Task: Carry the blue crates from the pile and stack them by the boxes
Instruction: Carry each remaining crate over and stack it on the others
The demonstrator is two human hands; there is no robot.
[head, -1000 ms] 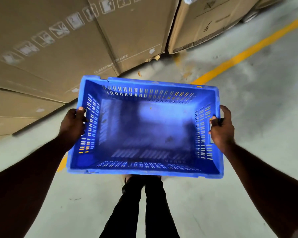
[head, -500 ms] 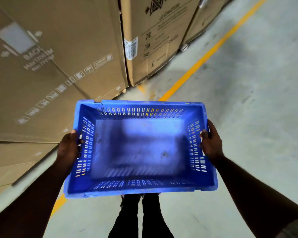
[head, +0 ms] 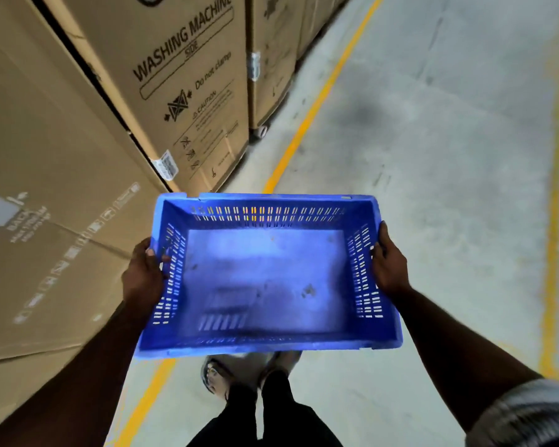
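Here, "WASHING MACHINE", "SIDE", "Do not clamp" and "CAUTION" are printed in dark ink on the tall cardboard box [head: 188, 91] at the far left, above a crossed-out symbol and a row of small handling pictograms; a white barcode sticker [head: 167, 164] is fixed to its near corner. On the large carton [head: 55, 201] at the near left, pale, blurred markings are seen, of which only "BACK" can be partly read. A blue crate [head: 265, 275] of moulded plastic, rectangular and open-topped, is held level above the floor in the middle of the view, with nothing inside; its walls are pierced by rows of narrow slots and its flat base is scuffed and smudged. The left hand [head: 142, 275] is clasped around the crate's left wall, thumb laid on the inner face, and the right hand [head: 388, 264] is wrapped over the right wall in the same way. The concrete floor [head: 449, 188] is grey and mottled, and a yellow painted line [head: 320, 101] is run along it beside the boxes, with a fainter one at the right.
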